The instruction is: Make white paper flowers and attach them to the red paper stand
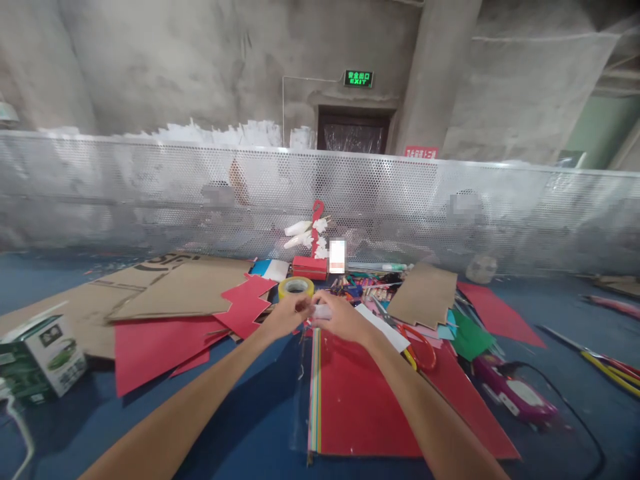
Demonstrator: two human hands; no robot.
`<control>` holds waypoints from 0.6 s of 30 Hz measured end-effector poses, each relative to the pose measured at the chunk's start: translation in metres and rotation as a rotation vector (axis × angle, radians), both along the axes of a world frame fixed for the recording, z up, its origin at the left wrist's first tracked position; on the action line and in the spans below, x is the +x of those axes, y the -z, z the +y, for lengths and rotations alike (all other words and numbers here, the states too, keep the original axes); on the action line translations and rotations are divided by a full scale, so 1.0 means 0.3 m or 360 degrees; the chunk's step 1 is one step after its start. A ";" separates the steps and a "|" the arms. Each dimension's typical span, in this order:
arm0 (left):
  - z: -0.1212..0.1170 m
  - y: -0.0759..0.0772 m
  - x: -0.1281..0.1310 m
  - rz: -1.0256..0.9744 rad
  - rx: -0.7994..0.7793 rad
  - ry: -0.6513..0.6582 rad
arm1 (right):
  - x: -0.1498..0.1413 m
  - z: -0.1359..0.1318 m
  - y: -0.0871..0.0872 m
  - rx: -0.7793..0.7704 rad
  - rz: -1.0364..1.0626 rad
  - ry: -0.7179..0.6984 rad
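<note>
My left hand (289,315) and my right hand (341,317) meet at the middle, above the top edge of a stack of coloured paper with a red sheet (367,400) uppermost. The right fingers are closed around a small whitish piece (321,311), too blurred to tell its material. My left fingertips are pinched together at its left side; what they hold, if anything, is hidden. Just behind the left hand lies a roll of yellow tape (283,289). Beyond it stands a red box-shaped base (309,268) with a red upright (317,208) and white flower-like pieces (299,229).
Cardboard sheets (185,287) and cut red paper (155,350) lie left, beside a green-and-white box (53,360). On the right are red-handled scissors (425,350), a cardboard piece (425,293), green paper (470,335) and a purple corded device (515,393). A perforated metal screen (400,207) stands behind.
</note>
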State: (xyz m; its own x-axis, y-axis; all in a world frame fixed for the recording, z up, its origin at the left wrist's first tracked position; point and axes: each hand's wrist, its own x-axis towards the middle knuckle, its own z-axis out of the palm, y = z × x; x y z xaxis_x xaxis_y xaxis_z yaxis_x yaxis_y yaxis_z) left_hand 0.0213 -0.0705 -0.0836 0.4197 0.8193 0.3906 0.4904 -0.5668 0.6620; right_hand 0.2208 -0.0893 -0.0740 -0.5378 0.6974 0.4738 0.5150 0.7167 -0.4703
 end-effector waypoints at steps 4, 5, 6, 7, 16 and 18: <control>0.018 0.008 0.002 -0.0196 -0.0198 0.0163 | -0.008 0.013 0.012 0.0224 -0.0154 -0.0034; 0.022 0.009 0.001 -0.0222 -0.0244 0.0169 | -0.008 0.018 0.014 0.0253 -0.0162 -0.0024; 0.025 0.010 0.000 -0.0241 -0.0276 0.0158 | -0.006 0.021 0.014 0.0272 -0.0162 -0.0013; 0.027 0.009 -0.002 -0.0251 -0.0302 0.0146 | -0.004 0.024 0.013 0.0282 -0.0155 -0.0004; 0.027 0.013 -0.009 -0.0263 -0.0334 0.0107 | 0.001 0.014 0.000 0.0216 -0.0106 0.0130; 0.027 0.017 -0.010 -0.0254 -0.0316 0.0109 | -0.001 0.013 0.000 0.0205 -0.0104 0.0125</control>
State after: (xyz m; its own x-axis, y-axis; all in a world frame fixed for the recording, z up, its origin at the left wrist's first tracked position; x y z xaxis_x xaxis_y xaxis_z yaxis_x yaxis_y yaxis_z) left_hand 0.0182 -0.0623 -0.0886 0.4229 0.8583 0.2907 0.3354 -0.4462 0.8297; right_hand 0.2205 -0.0854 -0.0741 -0.5166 0.6742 0.5279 0.5981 0.7253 -0.3409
